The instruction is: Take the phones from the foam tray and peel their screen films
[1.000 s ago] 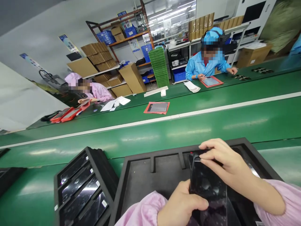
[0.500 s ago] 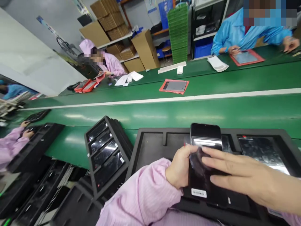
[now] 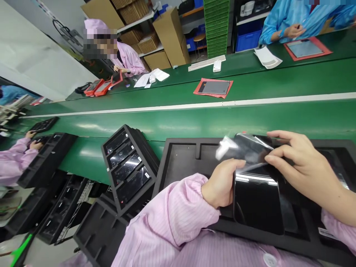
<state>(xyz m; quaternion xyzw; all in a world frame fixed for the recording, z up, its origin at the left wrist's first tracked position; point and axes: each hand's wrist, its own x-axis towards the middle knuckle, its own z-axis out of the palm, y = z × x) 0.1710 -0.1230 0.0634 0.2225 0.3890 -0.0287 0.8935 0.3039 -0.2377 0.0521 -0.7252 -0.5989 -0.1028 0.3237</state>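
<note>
A glossy black phone [image 3: 258,205] with rounded corners is held by my left hand [image 3: 221,181], its thumb along the left edge. My right hand [image 3: 306,167] pinches the edge of a clear film [image 3: 254,150], which is bent up over the far end of the phone. The film's left part catches white glare. Below both hands lies a black foam tray [image 3: 180,163] with recesses; dark panels in its right part are partly hidden by my right arm.
To the left, a stack of black trays [image 3: 130,167] holds several dark panels with white labels. Another tray [image 3: 101,231] leans lower left. Beyond runs a green bench [image 3: 167,122] with a grey panel on a red sleeve [image 3: 214,88]. Co-workers in pink [image 3: 129,57] and blue [image 3: 292,18] sit opposite.
My right hand has gone from lying flat over the phone to pinching the film, now lifted at the far end. The phone has turned slightly and come nearer; the view has tipped down.
</note>
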